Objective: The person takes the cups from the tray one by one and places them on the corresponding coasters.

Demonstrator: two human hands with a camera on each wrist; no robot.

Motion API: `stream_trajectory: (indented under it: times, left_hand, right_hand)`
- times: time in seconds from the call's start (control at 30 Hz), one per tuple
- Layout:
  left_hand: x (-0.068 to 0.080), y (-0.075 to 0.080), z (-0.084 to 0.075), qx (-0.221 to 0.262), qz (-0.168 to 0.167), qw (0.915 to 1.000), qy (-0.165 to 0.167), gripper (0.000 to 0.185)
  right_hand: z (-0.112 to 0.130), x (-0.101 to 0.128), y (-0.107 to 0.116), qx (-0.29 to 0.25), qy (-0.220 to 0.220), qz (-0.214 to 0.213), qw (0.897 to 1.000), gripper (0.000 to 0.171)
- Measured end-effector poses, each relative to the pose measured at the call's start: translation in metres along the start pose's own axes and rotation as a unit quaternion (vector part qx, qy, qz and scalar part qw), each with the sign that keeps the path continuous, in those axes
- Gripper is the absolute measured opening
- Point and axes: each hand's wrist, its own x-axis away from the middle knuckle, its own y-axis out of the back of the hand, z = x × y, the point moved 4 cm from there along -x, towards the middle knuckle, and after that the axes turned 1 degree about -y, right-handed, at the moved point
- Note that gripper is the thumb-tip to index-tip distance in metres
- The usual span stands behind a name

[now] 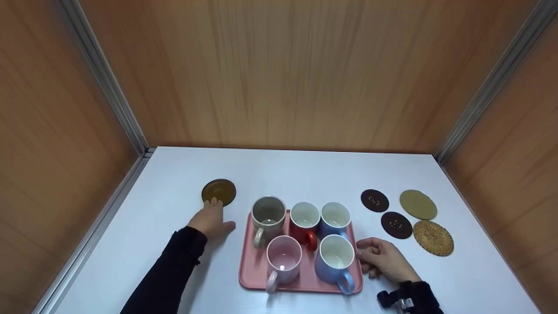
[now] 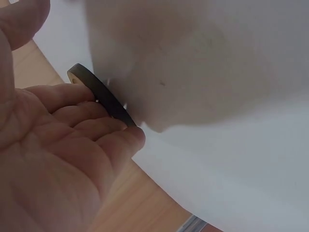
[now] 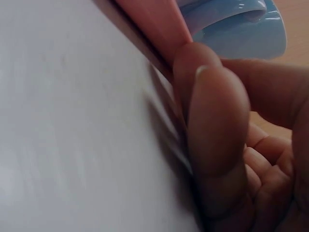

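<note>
Left of centre on the white table (image 1: 174, 187), a round brown coaster (image 1: 219, 191) lies flat, and the left hand (image 1: 211, 221) touches its near edge with straight fingers (image 2: 91, 125), clasping nothing. Just right of it sits a pink tray (image 1: 253, 270) carrying five mugs: grey (image 1: 268, 211), red (image 1: 305, 218), two blue (image 1: 335, 257) and one pink (image 1: 283, 255). At the tray's right rim the right hand (image 1: 383, 257) rests with curled fingers, thumb (image 3: 212, 116) against the edge. Further right lie four more coasters (image 1: 418, 204).
</note>
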Motion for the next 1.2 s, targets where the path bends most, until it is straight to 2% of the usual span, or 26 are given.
stream_trajectory:
  times: [0.4, 0.63, 0.83, 1.07, 1.2]
  left_hand:
    - [-0.011, -0.005, 0.0, -0.021, -0.027, 0.9994, -0.003, 0.09]
    - [-0.012, -0.004, -0.008, -0.032, -0.039, 0.9986, -0.015, 0.089]
    - [-0.014, -0.004, -0.015, -0.037, -0.037, 0.9986, -0.013, 0.088]
    - [-0.014, -0.004, -0.019, -0.05, -0.039, 0.9977, -0.025, 0.084]
    - [-0.016, -0.003, -0.019, -0.05, -0.026, 0.9983, -0.016, 0.084]
  right_hand:
    - [-0.004, -0.002, 0.001, 0.015, -0.002, -0.004, 1.0, 0.058]
    - [0.0, 0.0, 0.0, 0.027, -0.002, -0.005, 1.0, 0.058]
    - [0.008, 0.006, -0.006, 0.061, -0.012, -0.011, 0.998, 0.065]
    - [0.009, 0.018, -0.015, 0.168, -0.046, -0.022, 0.984, 0.039]
    - [0.008, 0.02, -0.018, 0.184, -0.055, -0.015, 0.981, 0.036]
